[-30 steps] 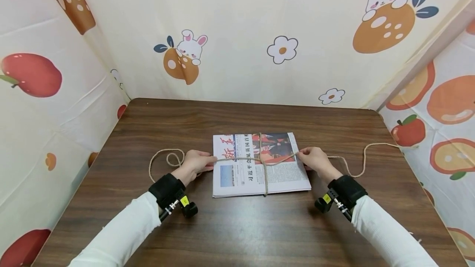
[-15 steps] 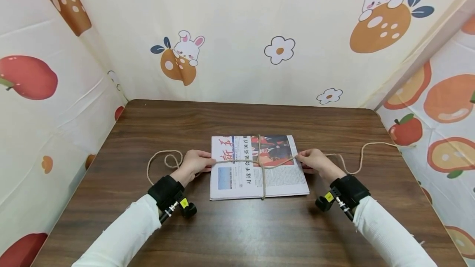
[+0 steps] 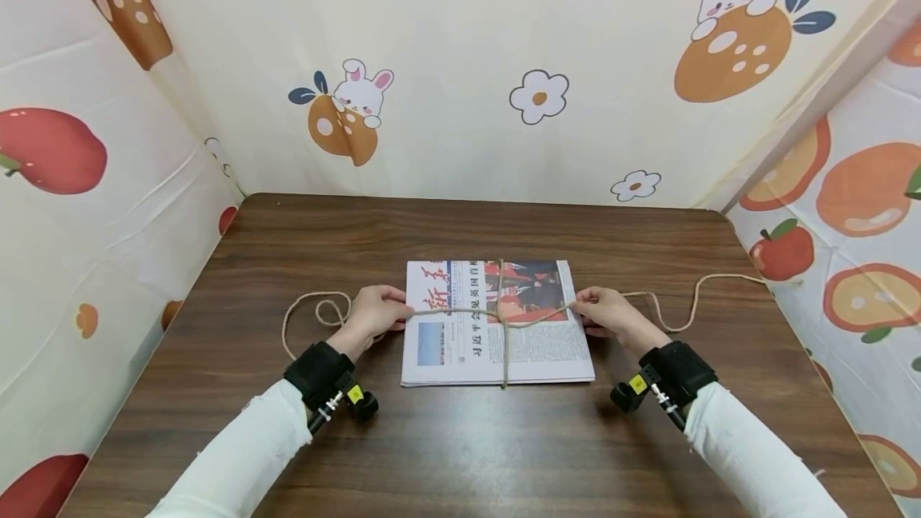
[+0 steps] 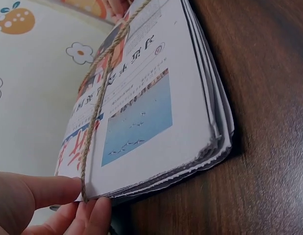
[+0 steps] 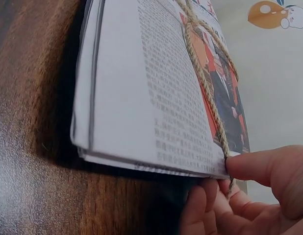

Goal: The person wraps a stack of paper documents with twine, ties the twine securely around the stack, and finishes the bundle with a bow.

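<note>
A flat stack of folded newspapers [image 3: 547, 362] lies on the table, with a tan twine [image 3: 504, 354] crossing over its top. One strand runs front to back, another side to side, and they meet near the middle. At the stack's left edge my left hand [image 3: 372, 312] pinches the twine; the left wrist view shows the thumb [image 4: 58, 190] on top and fingers beneath the edge. My right hand [image 3: 608, 312] pinches the twine at the right edge, its thumb [image 5: 252, 165] above and the other fingers below. The stack's underside is hidden.
Loose twine [image 3: 285, 322] curls on the table beyond my left hand. Another loose length [image 3: 695, 298] winds right to the edge of the brown wooden table [image 3: 460, 462]. Patterned cloth walls [image 3: 446, 150] stand behind and at both sides.
The newspaper stack has turned slightly, its near right corner now closer to me. Loose twine on the right has shifted a little left. Both hands keep pinching the twine.
</note>
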Tool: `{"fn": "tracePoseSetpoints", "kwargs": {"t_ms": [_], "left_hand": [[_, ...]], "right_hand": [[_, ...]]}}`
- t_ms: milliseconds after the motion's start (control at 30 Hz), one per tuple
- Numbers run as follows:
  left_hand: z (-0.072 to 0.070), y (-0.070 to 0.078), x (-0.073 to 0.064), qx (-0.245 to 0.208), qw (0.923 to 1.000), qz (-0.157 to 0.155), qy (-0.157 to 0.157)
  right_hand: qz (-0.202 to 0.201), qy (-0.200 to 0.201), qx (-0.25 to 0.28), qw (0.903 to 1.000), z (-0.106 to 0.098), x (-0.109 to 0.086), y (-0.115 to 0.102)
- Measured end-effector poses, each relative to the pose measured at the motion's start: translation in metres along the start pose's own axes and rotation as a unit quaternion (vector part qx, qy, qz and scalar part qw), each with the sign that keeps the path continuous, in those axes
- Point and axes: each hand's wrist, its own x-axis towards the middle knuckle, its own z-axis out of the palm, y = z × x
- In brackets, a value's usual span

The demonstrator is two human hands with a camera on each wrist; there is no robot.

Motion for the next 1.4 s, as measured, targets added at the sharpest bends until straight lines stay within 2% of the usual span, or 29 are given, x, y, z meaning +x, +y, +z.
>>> {"fn": "tracePoseSetpoints", "kwargs": {"t_ms": [200,400,533,667,800,933,1033,1133,1233,1300,1400], "left_hand": [[-0.004,0.006,0.0,0.017,0.9993,0.029,0.015],[-0.011,0.019,-0.001,0.017,0.9956,0.087,0.03],[-0.017,0.029,-0.005,0.036,0.9893,0.131,0.053],[-0.023,0.037,-0.009,0.055,0.9794,0.175,0.085],[-0.026,0.045,-0.013,0.064,0.9682,0.21,0.12],[-0.029,0.048,-0.017,0.064,0.9594,0.234,0.144],[-0.028,0.045,-0.017,0.043,0.9537,0.256,0.152],[-0.025,0.034,-0.014,0.029,0.9498,0.275,0.146],[-0.019,0.019,-0.014,0.032,0.9535,0.273,0.123],[-0.015,0.007,-0.015,0.053,0.9573,0.263,0.109],[-0.009,-0.009,-0.017,0.092,0.9617,0.242,0.089]], "right_hand": [[-0.043,0.016,-0.006,0.9989,-0.007,0.001,-0.002],[-0.095,0.054,0.009,0.994,-0.015,-0.007,-0.014],[-0.139,0.083,0.018,0.9867,-0.017,-0.013,-0.023],[-0.199,0.107,0.001,0.9741,-0.019,-0.016,-0.029],[-0.263,0.131,-0.043,0.9549,-0.023,-0.018,-0.033],[-0.308,0.159,-0.081,0.9345,-0.026,-0.019,-0.032],[-0.328,0.185,-0.109,0.92,-0.026,-0.02,-0.026],[-0.347,0.197,-0.141,0.9062,-0.024,-0.02,-0.014],[-0.375,0.178,-0.18,0.8917,-0.02,-0.021,0.004],[-0.396,0.155,-0.205,0.8817,-0.015,-0.02,0.018],[-0.401,0.126,-0.24,0.8749,-0.008,-0.021,0.035]]}}
